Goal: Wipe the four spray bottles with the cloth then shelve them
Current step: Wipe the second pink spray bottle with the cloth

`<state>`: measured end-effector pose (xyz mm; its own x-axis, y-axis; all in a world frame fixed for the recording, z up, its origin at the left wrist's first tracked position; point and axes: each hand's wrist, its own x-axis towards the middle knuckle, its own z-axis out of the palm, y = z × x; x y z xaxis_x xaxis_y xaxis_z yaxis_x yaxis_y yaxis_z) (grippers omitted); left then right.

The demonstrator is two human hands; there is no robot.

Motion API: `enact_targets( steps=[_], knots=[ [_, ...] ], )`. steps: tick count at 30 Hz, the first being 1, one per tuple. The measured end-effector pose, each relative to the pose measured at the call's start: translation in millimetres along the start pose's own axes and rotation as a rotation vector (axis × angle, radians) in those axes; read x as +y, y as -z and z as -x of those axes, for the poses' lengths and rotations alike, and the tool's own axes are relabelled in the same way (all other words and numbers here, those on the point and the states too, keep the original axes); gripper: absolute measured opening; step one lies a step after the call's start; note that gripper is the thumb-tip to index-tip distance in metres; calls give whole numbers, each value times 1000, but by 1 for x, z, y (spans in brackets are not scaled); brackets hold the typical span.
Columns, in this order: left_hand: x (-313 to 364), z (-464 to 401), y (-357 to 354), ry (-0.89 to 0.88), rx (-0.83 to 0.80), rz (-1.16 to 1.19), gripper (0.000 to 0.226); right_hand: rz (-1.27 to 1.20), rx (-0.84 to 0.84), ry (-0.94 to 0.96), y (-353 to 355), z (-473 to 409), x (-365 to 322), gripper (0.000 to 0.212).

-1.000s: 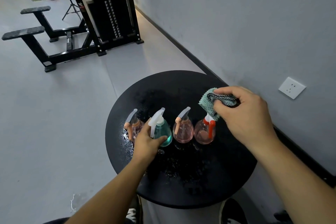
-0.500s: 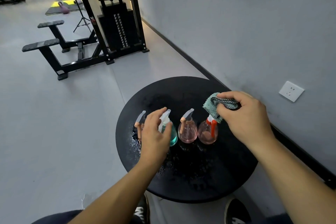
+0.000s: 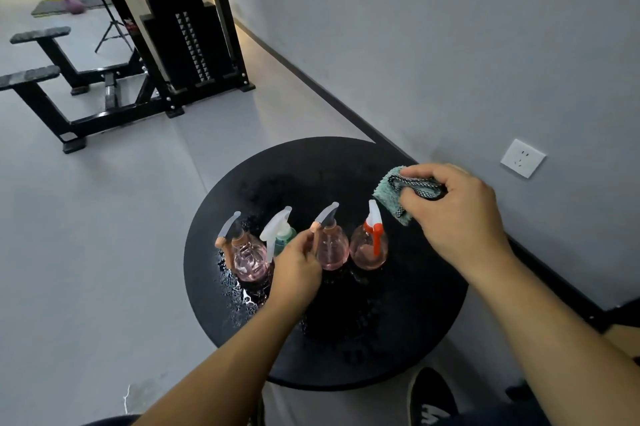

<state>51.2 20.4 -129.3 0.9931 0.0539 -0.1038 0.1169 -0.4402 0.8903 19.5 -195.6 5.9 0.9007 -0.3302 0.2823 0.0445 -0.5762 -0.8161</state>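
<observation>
4 spray bottles in a row, upright, mid tabletop [image 3: 408,332], nozzles facing away from the wearer. L to R: pink bottle w/ tan trigger [image 3: 246,257], teal bottle w/ white head [image 3: 281,235], second pink bottle [image 3: 332,247], pink bottle w/ red trigger [image 3: 370,245]. Near-touching, so each has to be pulled out of the row to wipe.

Left hand [image 3: 298,270] sits over the teal bottle's body, fingers curled, tips by the second pink bottle's trigger. Can't tell if it's actually gripping the teal one or just closing in; body is hidden behind the hand. Prob. the pick for wiping.

Right hand [image 3: 453,214] is closed around the bunched teal cloth [image 3: 393,192], held above and just right of the red-trigger bottle, not touching it. Reads as cloth staged, waiting for a bottle.

Tabletop is wet around the left bottles: droplets/puddle. Bottles likely slick, grip firm. No shelf in view. No bottle shelved yet.
</observation>
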Motion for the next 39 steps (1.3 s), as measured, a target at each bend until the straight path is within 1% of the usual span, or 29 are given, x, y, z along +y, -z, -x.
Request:
enact_targets(
  steps=[4, 8, 12, 14, 17, 21, 24, 25, 28, 33, 36, 39],
  knots=[
    [-8, 1, -9, -19, 26, -22, 23, 4, 30, -17, 2, -9, 3, 24],
    [-12, 6, -9, -59, 16, -66, 22, -10, 49, -18, 3, -14, 3, 24],
    [-11, -1, -6, -49, 31, -73, 35, -4, 35, -23, 1, -14, 5, 23],
    [-8, -8, -4, -64, 31, -86, 35, -2, 28, -22, 1, -13, 6, 23],
    [-9, -22, -4, -84, -66, -87, 38, -4, 31, -18, 2, -12, 6, 23],
    [-10, -42, -2, -51, -159, -113, 46, 4, 40, -22, 3, -14, 8, 23],
    [-4, -43, -3, -77, -269, -29, 40, 10, 47, -34, 4, -14, 9, 23],
    [-4, -44, -5, -69, -278, 6, 40, 9, 47, -34, 5, -13, 9, 23],
    [-8, -49, -8, -46, -265, 73, 31, 5, 44, -31, 5, -13, 8, 23],
    [-8, -42, -8, -51, -206, 33, 20, -4, 40, -33, 4, -12, 7, 23],
    [-12, -38, -9, -68, -174, -15, 25, -8, 32, -30, 3, -11, 8, 23],
    [-12, -33, -7, -76, -190, -32, 33, -9, 36, -29, 3, -12, 8, 24]
  ],
)
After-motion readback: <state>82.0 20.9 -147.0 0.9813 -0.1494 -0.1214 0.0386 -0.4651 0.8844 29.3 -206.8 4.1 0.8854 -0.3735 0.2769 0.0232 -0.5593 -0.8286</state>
